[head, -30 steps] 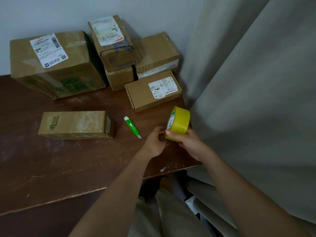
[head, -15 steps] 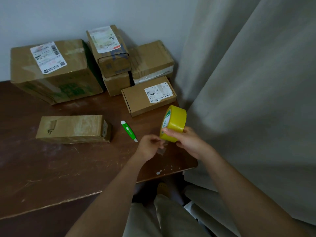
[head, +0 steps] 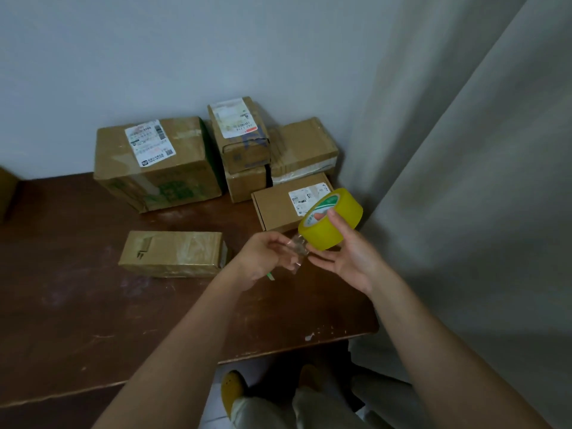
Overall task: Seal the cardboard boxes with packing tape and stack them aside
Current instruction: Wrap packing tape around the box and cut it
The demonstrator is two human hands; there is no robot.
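Note:
My right hand (head: 349, 258) holds a yellow roll of packing tape (head: 332, 219) above the table's right side, thumb on the roll's rim, fingers beneath. My left hand (head: 263, 258) pinches the clear free end of the tape (head: 298, 247) pulled a short way off the roll. A long flat cardboard box (head: 173, 253) lies on the brown table (head: 77, 320) left of my hands. A flat box with a white label (head: 284, 202) lies just behind the roll. Against the wall stand a large labelled box (head: 158, 165) and a pile of smaller boxes (head: 244, 150).
A green utility knife (head: 270, 276) lies on the table, almost wholly hidden under my left hand. A grey curtain (head: 464, 181) hangs close on the right. The table's front edge runs below my forearms, with my legs and yellow slippers (head: 232, 388) under it.
Both hands have lifted off the table with the roll. The left hand has drawn a short strip of clear tape off it. The camera has tilted up, showing more wall.

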